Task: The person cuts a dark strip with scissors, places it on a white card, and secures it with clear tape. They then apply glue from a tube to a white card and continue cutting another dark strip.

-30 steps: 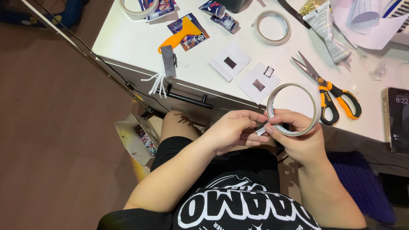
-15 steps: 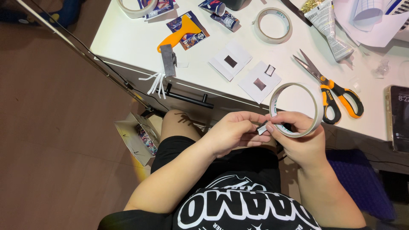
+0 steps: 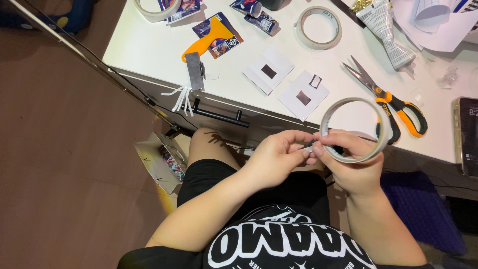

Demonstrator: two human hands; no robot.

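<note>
Our right hand [image 3: 356, 167] grips a roll of tape [image 3: 354, 129] just near the white tabletop [image 3: 149, 50] edge, while our left hand [image 3: 279, 157] pinches its free end. We judge a slow, straight pull keeps it from twisting; orange scissors [image 3: 393, 102] lie beyond.

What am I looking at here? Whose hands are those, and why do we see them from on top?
The camera sits on a person's head and looks down, so you see that person's own arms, lap and hands. The right hand holds a roll of tape just below the table's edge. The left hand pinches a small dark piece at the roll, between the two hands; I cannot tell exactly what that piece is. Above them is a white table. On it lie orange-handled scissors, an orange scraper, another tape roll, two white paper squares with dark patches, a squeezed tube and a phone at the right edge.
</note>
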